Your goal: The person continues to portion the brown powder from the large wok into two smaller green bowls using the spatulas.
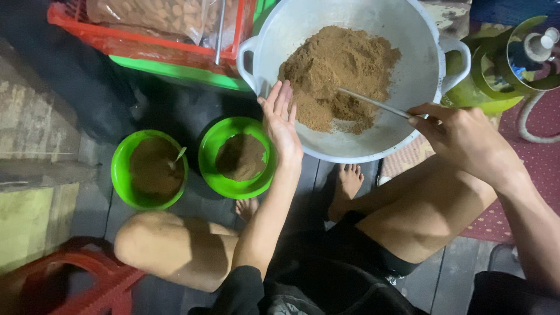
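On the dark floor, a seated person's right hand [461,137] pinches a metal spoon [373,104] dug into brown powder [335,73] in a white basin [408,35]; the left hand [281,119], fingers spread, rests on its rim beside two green bowls [236,157].

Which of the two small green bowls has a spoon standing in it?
The left green bowl, farther from the left hand. A spoon sticks out of its brown powder. The right green bowl, beside the big white basin, holds only powder.
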